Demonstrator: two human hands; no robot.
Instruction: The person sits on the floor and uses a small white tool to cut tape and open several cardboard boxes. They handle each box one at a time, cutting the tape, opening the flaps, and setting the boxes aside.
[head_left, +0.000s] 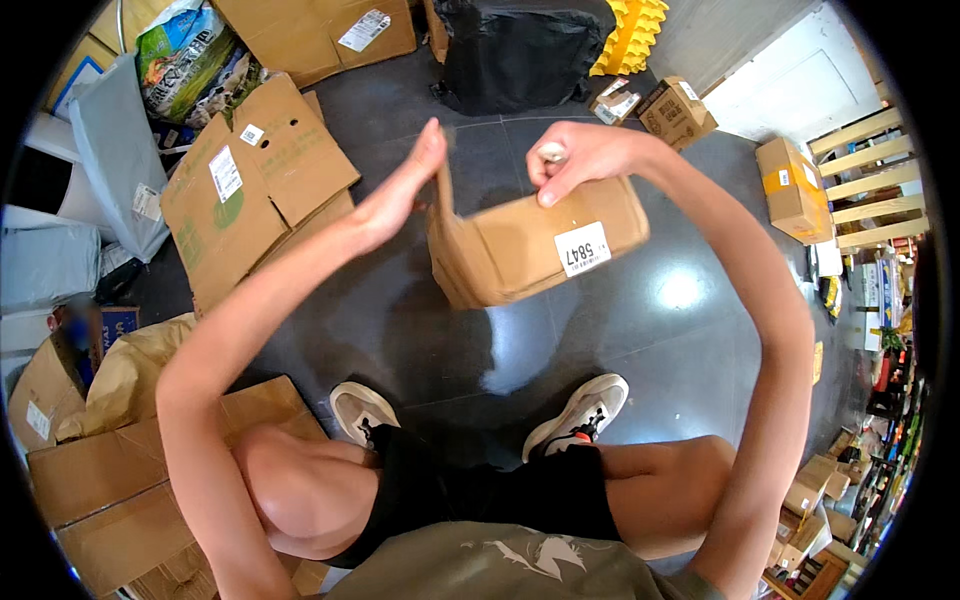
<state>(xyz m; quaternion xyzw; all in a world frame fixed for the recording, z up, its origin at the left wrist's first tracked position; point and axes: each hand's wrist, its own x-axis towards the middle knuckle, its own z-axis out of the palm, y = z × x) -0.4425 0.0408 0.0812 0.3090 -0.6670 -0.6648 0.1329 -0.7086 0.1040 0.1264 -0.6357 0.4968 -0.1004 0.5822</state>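
A small brown cardboard carton is in front of me, tilted, with a white label on the side toward me. A narrow end flap rises at its left end. My left hand is edge-on against the outside of that flap, with most of its fingers hidden. My right hand is curled over the carton's far edge, its thumb on the cardboard. A small whitish object shows inside the curled fingers; I cannot tell what it is. The carton's contents are out of sight.
Flattened cardboard leans at the left near grey mailing bags. A black-wrapped bundle stands ahead. More cardboard lies beside my left knee. A taped carton sits at right by a wooden slatted rack. My shoes rest on dark floor tiles.
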